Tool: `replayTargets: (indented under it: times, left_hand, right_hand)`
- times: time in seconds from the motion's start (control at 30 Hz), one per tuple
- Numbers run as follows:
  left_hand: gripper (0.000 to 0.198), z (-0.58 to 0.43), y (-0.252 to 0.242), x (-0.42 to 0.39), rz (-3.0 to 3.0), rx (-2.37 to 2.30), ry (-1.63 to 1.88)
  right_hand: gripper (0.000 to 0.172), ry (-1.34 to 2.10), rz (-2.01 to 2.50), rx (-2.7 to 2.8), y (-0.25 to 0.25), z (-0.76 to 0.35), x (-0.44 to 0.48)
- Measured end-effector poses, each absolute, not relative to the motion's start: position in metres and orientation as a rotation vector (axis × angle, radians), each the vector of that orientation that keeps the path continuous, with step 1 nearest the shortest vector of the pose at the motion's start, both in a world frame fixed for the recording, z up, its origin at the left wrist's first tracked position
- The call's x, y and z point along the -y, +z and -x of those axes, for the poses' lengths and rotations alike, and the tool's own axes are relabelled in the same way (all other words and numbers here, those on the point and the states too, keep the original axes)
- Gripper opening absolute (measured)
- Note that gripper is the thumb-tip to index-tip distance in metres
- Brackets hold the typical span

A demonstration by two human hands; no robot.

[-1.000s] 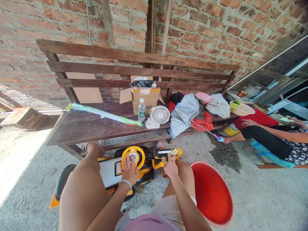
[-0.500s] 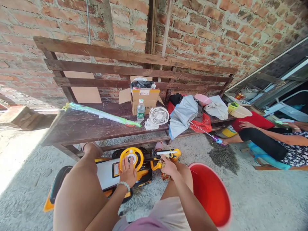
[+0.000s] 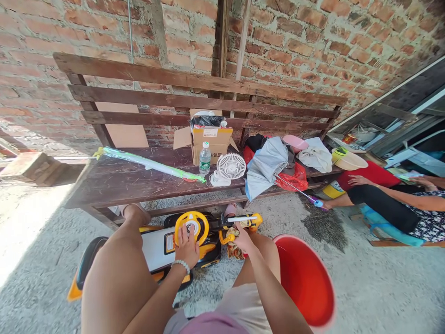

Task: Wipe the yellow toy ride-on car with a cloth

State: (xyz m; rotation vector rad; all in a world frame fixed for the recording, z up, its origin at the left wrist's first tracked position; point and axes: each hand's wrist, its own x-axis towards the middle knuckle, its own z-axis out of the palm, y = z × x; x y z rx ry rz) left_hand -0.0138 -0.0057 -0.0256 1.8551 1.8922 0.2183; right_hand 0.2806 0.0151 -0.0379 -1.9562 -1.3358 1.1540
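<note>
A ride-on toy vehicle (image 3: 158,253) in yellow, black and white stands on the floor between my legs. My left hand (image 3: 187,248), a beaded bracelet at its wrist, lies over the hub of the yellow steering wheel (image 3: 205,226) with its fingers stretched out. At the vehicle's black and yellow arm (image 3: 248,220), my right hand (image 3: 243,239) is closed on a patterned cloth (image 3: 235,252), beside a yellow handle piece (image 3: 226,239). Part of the cloth hangs below the arm. My right fingertips are partly hidden.
A red bucket (image 3: 306,283) stands by my right leg. On the wooden bench (image 3: 114,181) are a water bottle (image 3: 205,160), a white fan (image 3: 231,167), a cardboard box (image 3: 212,144) and a folded umbrella (image 3: 266,162). Another person (image 3: 392,204) sits at the right.
The whole view has shifted slightly. My left hand stays on the steering wheel; my right hand stays at the toy's arm, and more of the cloth shows below it.
</note>
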Motion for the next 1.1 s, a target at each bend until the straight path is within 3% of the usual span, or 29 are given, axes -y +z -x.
replayTargets:
  times: [0.2, 0.33, 0.57, 0.77, 1.1]
  left_hand:
    - [0.077, 0.014, -0.021, 0.005, -1.836, -1.888, 0.198]
    - [0.073, 0.012, -0.018, 0.006, -1.837, -1.916, 0.201]
    - [0.070, 0.008, -0.014, 0.007, -1.826, -1.937, 0.180]
    - [0.072, 0.010, -0.006, 0.007, -1.812, -1.901, 0.187]
    - [0.070, 0.015, -0.016, 0.005, -1.851, -1.899, 0.168]
  right_hand:
    - [0.093, 1.578, 1.631, 0.919, -0.021, -0.272, -0.007]
    - [0.093, 1.518, 1.593, 0.873, -0.018, -0.268, 0.000]
    - [0.073, 1.346, 1.635, 1.130, -0.019, -0.267, 0.010]
    - [0.079, 1.212, 1.763, 1.291, -0.021, -0.263, 0.007]
    - [0.093, 1.036, 2.499, 1.436, -0.009, -0.297, -0.012]
